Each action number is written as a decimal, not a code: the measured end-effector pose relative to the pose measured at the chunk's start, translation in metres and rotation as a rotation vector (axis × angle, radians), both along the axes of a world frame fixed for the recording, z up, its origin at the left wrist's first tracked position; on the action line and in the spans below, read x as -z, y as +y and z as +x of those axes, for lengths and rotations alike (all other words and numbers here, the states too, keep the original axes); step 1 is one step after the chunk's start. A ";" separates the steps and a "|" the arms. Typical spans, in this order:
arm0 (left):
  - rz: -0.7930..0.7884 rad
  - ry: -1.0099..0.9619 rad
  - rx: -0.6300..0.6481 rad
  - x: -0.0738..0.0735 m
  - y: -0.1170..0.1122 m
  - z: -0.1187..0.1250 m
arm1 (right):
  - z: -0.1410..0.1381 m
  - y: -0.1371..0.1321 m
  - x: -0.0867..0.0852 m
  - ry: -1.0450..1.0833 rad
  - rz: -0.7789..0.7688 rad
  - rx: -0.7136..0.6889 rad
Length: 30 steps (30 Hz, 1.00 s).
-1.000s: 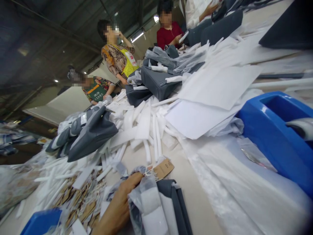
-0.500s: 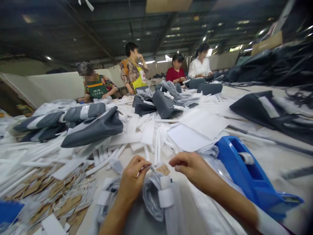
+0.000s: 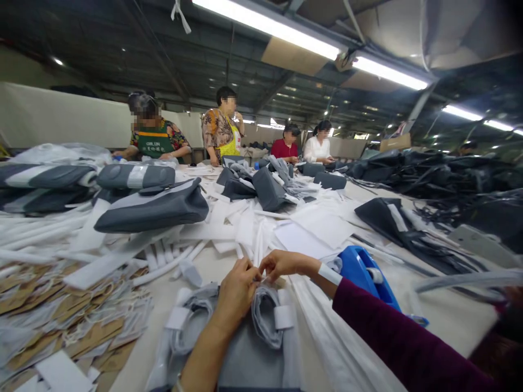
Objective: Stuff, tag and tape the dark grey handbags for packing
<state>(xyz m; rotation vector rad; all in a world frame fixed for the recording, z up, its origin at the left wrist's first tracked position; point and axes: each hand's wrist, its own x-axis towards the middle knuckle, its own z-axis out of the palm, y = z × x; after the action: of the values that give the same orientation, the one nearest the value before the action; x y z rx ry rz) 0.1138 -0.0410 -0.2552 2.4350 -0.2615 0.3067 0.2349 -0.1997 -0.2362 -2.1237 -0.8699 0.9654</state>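
Observation:
My left hand (image 3: 237, 288) and my right hand (image 3: 281, 264) meet fingertip to fingertip over a grey bag (image 3: 253, 348) lying on the table in front of me. Both are pinched shut at the bag's wrapped handle (image 3: 267, 321), which has clear plastic and a white foam band round it. What the fingers pinch is too small to make out. My right arm wears a dark purple sleeve with a white cuff.
A blue tape dispenser (image 3: 363, 272) sits just right of my hands. Brown paper tags (image 3: 73, 321) lie heaped at the left, white foam strips (image 3: 229, 228) and grey bags (image 3: 155, 204) beyond. Several people work along the table's far side. Dark bags (image 3: 433, 179) pile at the right.
The camera has tilted up and levelled. My right hand came into view and closed in on my left, so the fingertips now touch at the bag's handle.

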 end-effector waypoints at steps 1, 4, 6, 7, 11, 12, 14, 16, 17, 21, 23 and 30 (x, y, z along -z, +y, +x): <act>0.013 -0.001 -0.002 0.001 0.000 0.001 | 0.001 0.001 -0.008 -0.054 -0.032 -0.034; 0.043 -0.021 -0.004 0.004 -0.001 0.003 | -0.001 0.005 -0.031 -0.209 -0.154 -0.143; 0.053 -0.030 -0.021 0.005 -0.002 0.004 | -0.005 0.010 -0.042 -0.342 -0.232 -0.212; 0.055 -0.031 -0.031 0.006 -0.002 0.004 | -0.007 0.013 -0.047 -0.397 -0.254 -0.242; 0.038 -0.009 -0.093 0.008 -0.003 0.005 | -0.014 0.027 -0.056 -0.375 -0.261 -0.296; 0.020 0.006 -0.110 0.009 -0.003 0.006 | -0.014 0.031 -0.056 -0.342 -0.255 -0.297; -0.038 0.037 -0.135 0.010 -0.001 0.008 | -0.014 0.037 -0.056 -0.316 -0.241 -0.302; -0.129 0.070 -0.141 0.010 0.001 0.010 | -0.014 0.043 -0.057 -0.323 -0.255 -0.296; -0.190 0.082 -0.137 0.010 0.002 0.011 | -0.014 0.045 -0.059 -0.346 -0.276 -0.297; -0.479 0.076 -0.149 0.007 0.008 0.011 | -0.017 0.054 -0.065 -0.428 -0.342 -0.267; -0.561 0.060 -0.191 0.006 0.009 0.011 | -0.019 0.056 -0.066 -0.364 -0.316 -0.186; -0.931 0.052 -0.083 0.009 0.013 0.016 | -0.013 0.040 -0.053 0.401 0.100 0.155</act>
<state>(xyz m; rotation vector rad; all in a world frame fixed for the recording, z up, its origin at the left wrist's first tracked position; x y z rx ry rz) 0.1298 -0.0280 -0.2644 1.5298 0.0199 0.3094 0.2214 -0.1598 -0.1827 -1.7955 -0.5335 1.1835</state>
